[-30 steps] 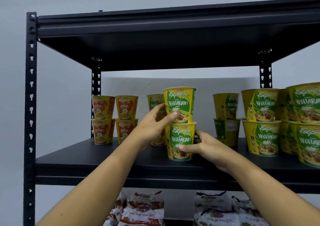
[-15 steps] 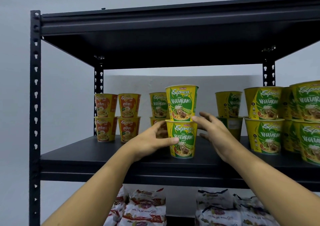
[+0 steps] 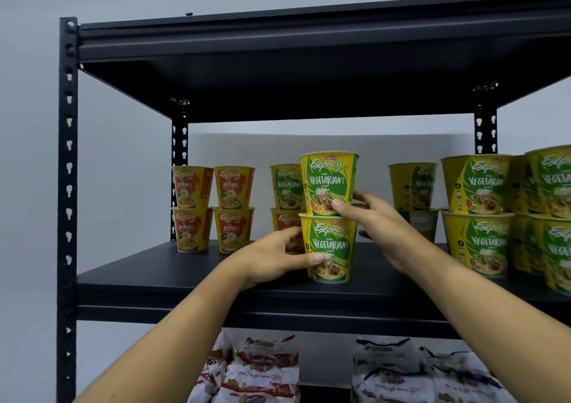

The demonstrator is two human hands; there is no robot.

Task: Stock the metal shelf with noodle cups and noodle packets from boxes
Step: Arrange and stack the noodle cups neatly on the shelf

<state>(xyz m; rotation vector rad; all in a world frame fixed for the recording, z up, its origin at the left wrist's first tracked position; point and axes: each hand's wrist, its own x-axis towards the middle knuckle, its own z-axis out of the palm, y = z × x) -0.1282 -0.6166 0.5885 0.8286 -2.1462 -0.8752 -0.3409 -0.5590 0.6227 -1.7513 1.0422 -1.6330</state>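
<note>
- Stocking looks well under way: the shelf (image 3: 68,155) already carries many cups on its middle board (image 3: 148,276), and packets (image 3: 259,371) on the level below.
- The step in hand seems to be settling a two-high stack. The upper cup (image 3: 328,180) sits upright on the lower cup (image 3: 332,248), which stands near the board's front edge, about midway along what shows.
- The left hand (image 3: 272,259) grips the lower cup, thumb across its front and fingers round its left side.
- The right hand (image 3: 375,217) grips the upper cup low down, thumb on the front and fingers round the right side.
- Done, as things lie:
  - four Ayam cups (image 3: 213,207) in two stacks at the back left corner
  - a mixed stack (image 3: 285,198), green over orange, just behind the held pair
  - a back stack (image 3: 414,192) further right
  - Vegetarian stacks (image 3: 477,214) toward the right end, running out of view
- Left to do, I judge: there is bare board at the front left and between the groups, so more cups could go in. How many are left cannot be told, as no boxes are in view.
- Containers: the cups' tops sit above eye level, so lids and contents cannot be seen. The packets look closed and loosely piled. The top board's upper face is hidden.
</note>
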